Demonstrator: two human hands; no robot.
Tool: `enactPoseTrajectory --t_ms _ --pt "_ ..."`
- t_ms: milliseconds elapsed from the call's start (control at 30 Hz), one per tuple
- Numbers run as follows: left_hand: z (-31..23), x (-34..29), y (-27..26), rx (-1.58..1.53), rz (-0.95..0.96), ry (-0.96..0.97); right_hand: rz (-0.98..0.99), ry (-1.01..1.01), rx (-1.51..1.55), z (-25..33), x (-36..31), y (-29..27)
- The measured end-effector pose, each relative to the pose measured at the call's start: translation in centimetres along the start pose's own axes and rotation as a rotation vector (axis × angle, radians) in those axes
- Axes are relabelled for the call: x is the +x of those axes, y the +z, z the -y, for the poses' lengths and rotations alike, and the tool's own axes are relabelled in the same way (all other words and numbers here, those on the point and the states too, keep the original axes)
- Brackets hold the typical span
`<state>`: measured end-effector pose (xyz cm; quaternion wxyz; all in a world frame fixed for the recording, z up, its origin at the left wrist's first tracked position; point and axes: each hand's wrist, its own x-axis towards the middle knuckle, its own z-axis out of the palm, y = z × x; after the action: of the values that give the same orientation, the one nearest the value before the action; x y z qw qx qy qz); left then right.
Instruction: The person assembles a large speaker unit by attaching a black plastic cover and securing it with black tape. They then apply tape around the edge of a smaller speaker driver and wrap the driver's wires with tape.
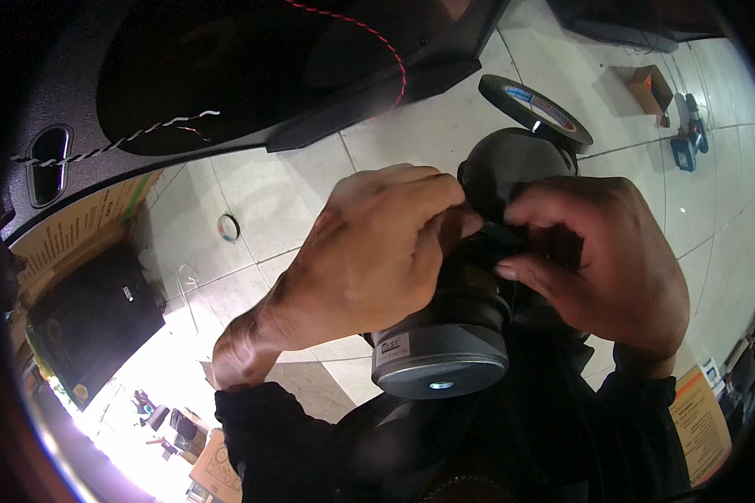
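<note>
My left hand (386, 243) is closed, its thumb and fingertips pinched together near my lap. Facing it, my right hand (600, 260) has its thumb and fingers curled in around a small dark piece (502, 235) between the two hands. That piece is too dark to name. Just below my left hand rests a heavy round part (440, 360), like the magnet end of a loudspeaker driver, with a grey rim, a small white label and a hole in its flat face. Its upper part is hidden by my hands. Beyond them, a roll of black tape (509, 99) leans by my dark-clothed knee (516, 159).
A large black cabinet (310, 138) with a wide opening fills the upper left; a grey-black twisted wire (134, 138) and a red-black one (398, 63) lie across it. On the tiled floor are a small tape roll (228, 227), an open carton (650, 90) and a blue-black tool (688, 142).
</note>
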<state>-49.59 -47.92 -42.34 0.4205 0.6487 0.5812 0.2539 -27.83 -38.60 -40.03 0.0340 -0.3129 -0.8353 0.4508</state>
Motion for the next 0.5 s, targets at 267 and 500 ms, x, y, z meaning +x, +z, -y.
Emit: enactPoseTrajectory --t_ms 267,500 --pt "0.1 -3.4 0.7 -0.323 -0.435 -0.259 -0.1 -0.289 -0.311 1.0 3.0 -0.8" --pt "0.7 -4.0 0.9 -0.225 -0.482 -0.188 -0.06 -0.272 -0.326 1.7 3.7 -0.4"
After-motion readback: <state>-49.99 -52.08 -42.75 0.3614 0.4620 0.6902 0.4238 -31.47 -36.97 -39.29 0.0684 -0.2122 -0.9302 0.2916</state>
